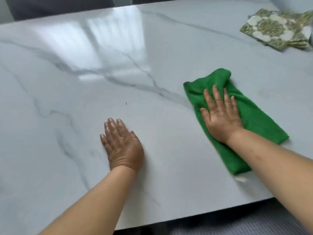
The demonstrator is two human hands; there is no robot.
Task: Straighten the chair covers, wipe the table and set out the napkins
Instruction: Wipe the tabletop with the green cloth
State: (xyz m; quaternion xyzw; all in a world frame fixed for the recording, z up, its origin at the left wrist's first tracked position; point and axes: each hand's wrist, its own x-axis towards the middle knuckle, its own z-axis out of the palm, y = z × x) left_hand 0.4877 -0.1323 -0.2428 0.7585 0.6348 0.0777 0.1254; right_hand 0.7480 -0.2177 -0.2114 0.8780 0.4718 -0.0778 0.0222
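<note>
Left hand (pixel 122 146) flat on table (pixel 67 99), right hand (pixel 221 116) (also flat) presses cloth (pixel 254 119) near edge.

There is one table (pixel 67 99), white with grey marble veins. Two bare hands lie on it: the left hand (pixel 122 145) near the middle and the right hand (pixel 221 116) further right. One green microfibre cloth (pixel 254 119) is under the right hand. One pile of green-and-cream patterned napkins (pixel 272 29) sits at the far right. At least two layers show at its fanned edges, but I cannot tell the exact number. One tiny dark speck (pixel 126 103) lies just beyond the left hand. One dark chair back (pixel 59 5) stands at the far left, and the dark strip to its right may or may not be a second.
</note>
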